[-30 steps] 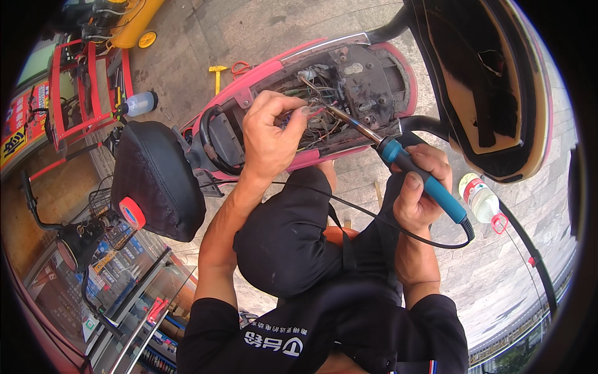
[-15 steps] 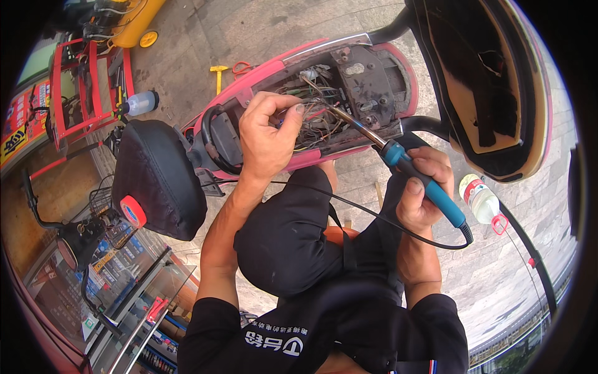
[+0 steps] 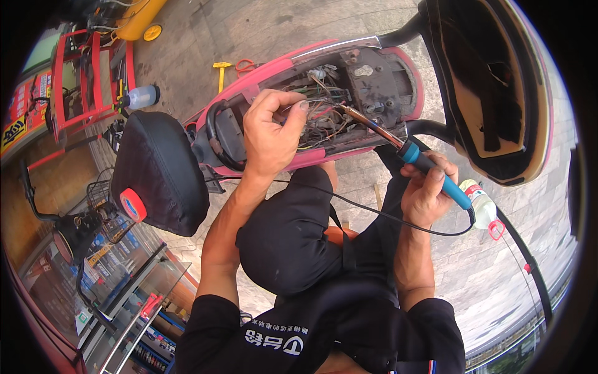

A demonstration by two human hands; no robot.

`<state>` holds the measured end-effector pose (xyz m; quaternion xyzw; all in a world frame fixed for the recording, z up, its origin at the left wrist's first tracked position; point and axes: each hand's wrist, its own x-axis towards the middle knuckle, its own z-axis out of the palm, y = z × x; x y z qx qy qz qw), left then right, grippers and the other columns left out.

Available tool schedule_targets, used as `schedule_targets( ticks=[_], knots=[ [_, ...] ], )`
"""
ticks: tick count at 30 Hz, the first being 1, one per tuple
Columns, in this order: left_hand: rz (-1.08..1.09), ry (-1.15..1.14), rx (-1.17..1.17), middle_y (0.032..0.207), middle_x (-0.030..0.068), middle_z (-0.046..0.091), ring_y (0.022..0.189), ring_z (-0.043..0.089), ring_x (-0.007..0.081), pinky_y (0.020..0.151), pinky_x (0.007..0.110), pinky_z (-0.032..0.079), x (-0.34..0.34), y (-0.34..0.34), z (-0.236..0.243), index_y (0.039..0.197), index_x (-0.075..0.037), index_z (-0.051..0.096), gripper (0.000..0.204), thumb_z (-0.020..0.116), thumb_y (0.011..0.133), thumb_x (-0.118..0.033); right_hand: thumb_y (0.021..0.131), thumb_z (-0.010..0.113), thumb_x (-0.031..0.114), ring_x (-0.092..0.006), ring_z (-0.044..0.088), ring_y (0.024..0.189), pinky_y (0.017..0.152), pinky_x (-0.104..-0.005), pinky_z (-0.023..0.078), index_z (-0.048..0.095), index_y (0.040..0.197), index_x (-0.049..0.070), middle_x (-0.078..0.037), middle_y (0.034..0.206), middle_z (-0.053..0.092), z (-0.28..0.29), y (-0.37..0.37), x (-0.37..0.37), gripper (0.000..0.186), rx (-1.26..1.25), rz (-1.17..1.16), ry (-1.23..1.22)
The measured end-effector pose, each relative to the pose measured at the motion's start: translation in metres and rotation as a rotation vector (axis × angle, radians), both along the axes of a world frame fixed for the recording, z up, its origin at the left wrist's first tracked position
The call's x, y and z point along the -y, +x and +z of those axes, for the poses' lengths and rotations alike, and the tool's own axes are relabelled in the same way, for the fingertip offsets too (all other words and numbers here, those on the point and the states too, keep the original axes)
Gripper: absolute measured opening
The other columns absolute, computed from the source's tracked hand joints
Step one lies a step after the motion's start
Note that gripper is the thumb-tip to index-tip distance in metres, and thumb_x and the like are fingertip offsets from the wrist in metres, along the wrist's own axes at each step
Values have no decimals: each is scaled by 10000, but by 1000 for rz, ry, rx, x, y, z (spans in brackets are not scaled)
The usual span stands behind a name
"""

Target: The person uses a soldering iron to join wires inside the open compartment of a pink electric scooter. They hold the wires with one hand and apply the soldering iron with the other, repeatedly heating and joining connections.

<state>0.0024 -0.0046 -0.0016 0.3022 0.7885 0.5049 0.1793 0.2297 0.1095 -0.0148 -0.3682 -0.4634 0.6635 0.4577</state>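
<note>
The right hand (image 3: 430, 194) is gripping a soldering iron (image 3: 409, 151) in curled fingers, its tip pointing toward wires (image 3: 327, 118) in an open pink scooter (image 3: 311, 156). Beside these, the left hand (image 3: 272, 132) is holding thumb and forefinger close together; whether they are pinching a wire cannot be told.

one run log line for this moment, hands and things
left hand: at exposed wiring, grip unclear; right hand: holding teal-and-black soldering iron, pointed toward wiring; pink scooter body: open
</note>
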Motion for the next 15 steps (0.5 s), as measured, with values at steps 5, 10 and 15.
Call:
schedule_targets(
  ticks=[5,10,15],
  knots=[
    [48,21,52,856,63,658,722,606,116,651,253,489,-1,1,1,904,12,700,78,709,835,-25,958,667,322,-203,676,619,540,-289,585,511,1008,-12,-157,964,613,-6,1,2,372,4,-58,-69],
    [50,19,60,850,63,658,721,606,117,650,254,488,-1,1,3,902,14,700,77,707,836,-27,955,671,335,-195,675,612,522,-282,575,510,989,5,-149,948,618,-8,2,2,368,29,-68,-88],
    [34,20,47,838,63,657,717,600,118,648,256,485,-2,0,3,898,13,702,78,707,837,-34,957,669,332,-198,669,600,530,-282,574,507,979,9,-156,939,614,-9,1,1,361,27,-65,-90]
  ],
)
